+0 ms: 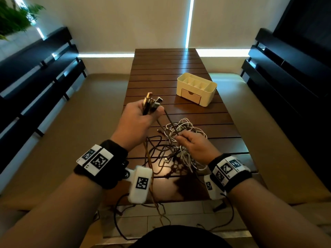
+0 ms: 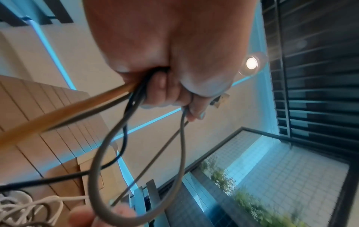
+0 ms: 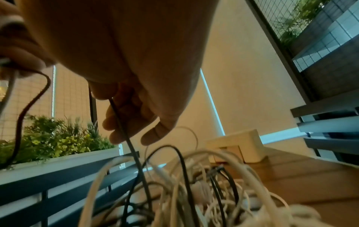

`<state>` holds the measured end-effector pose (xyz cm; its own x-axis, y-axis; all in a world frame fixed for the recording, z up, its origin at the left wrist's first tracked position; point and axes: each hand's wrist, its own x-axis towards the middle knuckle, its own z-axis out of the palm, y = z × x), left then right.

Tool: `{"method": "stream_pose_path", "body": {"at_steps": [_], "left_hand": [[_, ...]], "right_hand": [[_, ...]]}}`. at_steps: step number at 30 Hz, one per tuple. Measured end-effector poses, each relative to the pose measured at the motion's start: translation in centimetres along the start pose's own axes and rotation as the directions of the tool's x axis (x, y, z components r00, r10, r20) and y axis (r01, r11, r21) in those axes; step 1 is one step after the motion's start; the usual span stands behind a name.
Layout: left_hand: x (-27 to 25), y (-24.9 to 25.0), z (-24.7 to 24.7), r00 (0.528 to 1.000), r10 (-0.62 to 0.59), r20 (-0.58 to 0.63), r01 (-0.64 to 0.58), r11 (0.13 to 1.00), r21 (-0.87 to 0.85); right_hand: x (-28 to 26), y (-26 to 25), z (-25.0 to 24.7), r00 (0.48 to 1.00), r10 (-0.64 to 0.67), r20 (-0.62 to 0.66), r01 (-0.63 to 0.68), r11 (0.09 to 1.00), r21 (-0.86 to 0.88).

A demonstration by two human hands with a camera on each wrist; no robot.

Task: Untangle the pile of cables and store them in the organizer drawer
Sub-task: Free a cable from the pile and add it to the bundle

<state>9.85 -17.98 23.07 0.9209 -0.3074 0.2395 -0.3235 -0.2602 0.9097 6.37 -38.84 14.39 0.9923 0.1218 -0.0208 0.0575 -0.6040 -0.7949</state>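
From the head view, the left hand (image 1: 138,120) grips a bunch of plugs (image 1: 152,102) above the table (image 1: 220,122); the cable pile (image 1: 179,142) lies nearer than the organizer (image 1: 197,91), whose drawer (image 1: 190,96) is closed. The right hand (image 1: 195,145) pinches a dark cable (image 1: 171,124).

The left wrist view shows fingers (image 2: 161,92) curled round several cords.

In the right wrist view, the fingers (image 3: 124,122) hold that dark cable above the pile.

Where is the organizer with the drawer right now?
In the head view the cream organizer stands on the wooden table, toward its far right side, beyond the cable pile and clear of both hands; its drawer looks closed.
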Motion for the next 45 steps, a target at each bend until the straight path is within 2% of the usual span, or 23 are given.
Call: {"method": "stream_pose_path", "body": {"at_steps": [2, 4, 5, 7, 10, 12, 15, 17, 19, 22, 25, 28, 31, 34, 36, 38, 40, 43, 45], "left_hand": [[-0.1, -0.7, -0.5, 0.997, -0.081, 0.002, 0.081, 0.995, 0.064], [-0.5, -1.8, -0.8, 0.979, -0.196, 0.058, 0.178, 0.958, 0.226], [-0.8, -2.4, -0.9, 0.968, -0.241, 0.063, 0.216, 0.939, 0.269], [-1.2, -3.3, -1.1, 0.961, -0.276, -0.009, 0.271, 0.933, 0.237], [-1.0, -2.9, -1.2, 0.962, -0.19, -0.195, 0.221, 0.963, 0.152], [-0.7, -2.3, -0.8, 0.974, -0.094, -0.208, 0.132, 0.975, 0.177], [-0.6, -1.2, 0.5, 0.999, -0.016, -0.046, 0.028, 0.966, 0.256], [-0.2, -1.1, 1.3, 0.993, -0.053, 0.102, 0.017, 0.945, 0.328], [0.2, -1.0, 1.8, 0.981, -0.093, 0.171, 0.025, 0.93, 0.366], [0.3, -0.6, 1.6, 0.991, -0.009, 0.133, -0.039, 0.936, 0.35], [0.1, 0.4, 1.5, 0.995, 0.1, 0.026, -0.103, 0.972, 0.21], [0.1, 0.7, 1.1, 0.994, 0.086, -0.064, -0.078, 0.989, 0.123], [-0.1, -0.7, 0.5, 0.999, -0.043, -0.019, 0.046, 0.979, 0.199], [-0.3, -2.9, -0.1, 0.965, -0.257, 0.053, 0.226, 0.917, 0.329], [-0.4, -3.7, -0.2, 0.962, -0.271, -0.004, 0.256, 0.905, 0.341], [-0.3, -3.5, 0.1, 0.977, -0.199, -0.078, 0.213, 0.929, 0.302], [-0.2, -2.6, 0.9, 0.991, -0.106, -0.083, 0.125, 0.955, 0.269], [0.0, -1.5, 2.5, 1.0, 0.015, 0.007, -0.016, 0.933, 0.36], [0.5, -1.5, 3.4, 0.994, -0.001, 0.106, -0.047, 0.894, 0.446]], "right_hand": [[0.0, 0.1, 0.1, 0.998, 0.025, -0.06, -0.02, 0.996, 0.085], [0.3, -0.4, -0.5, 0.986, 0.018, -0.163, 0.011, 0.984, 0.177], [0.6, -0.6, -1.0, 0.975, -0.006, -0.223, 0.047, 0.983, 0.178], [1.3, -1.0, -1.9, 0.946, -0.072, -0.315, 0.117, 0.985, 0.127], [1.7, -1.6, -2.4, 0.937, -0.118, -0.33, 0.148, 0.987, 0.067], [1.9, -1.9, -2.2, 0.944, -0.155, -0.292, 0.169, 0.985, 0.023], [2.2, -3.0, -1.4, 0.944, -0.242, -0.225, 0.239, 0.97, -0.039], [2.4, -3.7, -1.0, 0.931, -0.299, -0.209, 0.293, 0.954, -0.059], [2.3, -4.1, -1.2, 0.925, -0.314, -0.213, 0.311, 0.949, -0.048], [1.8, -3.8, -1.1, 0.935, -0.286, -0.208, 0.297, 0.955, 0.02], [1.2, -2.3, 0.2, 0.978, -0.184, -0.098, 0.189, 0.981, 0.045], [1.4, -0.4, 1.0, 0.995, -0.071, -0.077, 0.074, 0.996, 0.041], [2.3, -0.3, -0.3, 0.974, -0.023, -0.225, 0.049, 0.993, 0.111], [3.2, -0.7, -2.2, 0.876, -0.085, -0.475, 0.176, 0.973, 0.15], [3.8, -0.1, -2.4, 0.844, -0.137, -0.519, 0.204, 0.976, 0.075], [3.9, 0.5, -1.8, 0.868, -0.157, -0.471, 0.187, 0.982, 0.017], [3.7, 1.0, -0.8, 0.899, -0.186, -0.396, 0.182, 0.982, -0.048], [3.4, 0.8, 0.7, 0.915, -0.255, -0.311, 0.212, 0.963, -0.167], [3.3, 0.1, 1.2, 0.909, -0.299, -0.29, 0.248, 0.948, -0.199]]}}
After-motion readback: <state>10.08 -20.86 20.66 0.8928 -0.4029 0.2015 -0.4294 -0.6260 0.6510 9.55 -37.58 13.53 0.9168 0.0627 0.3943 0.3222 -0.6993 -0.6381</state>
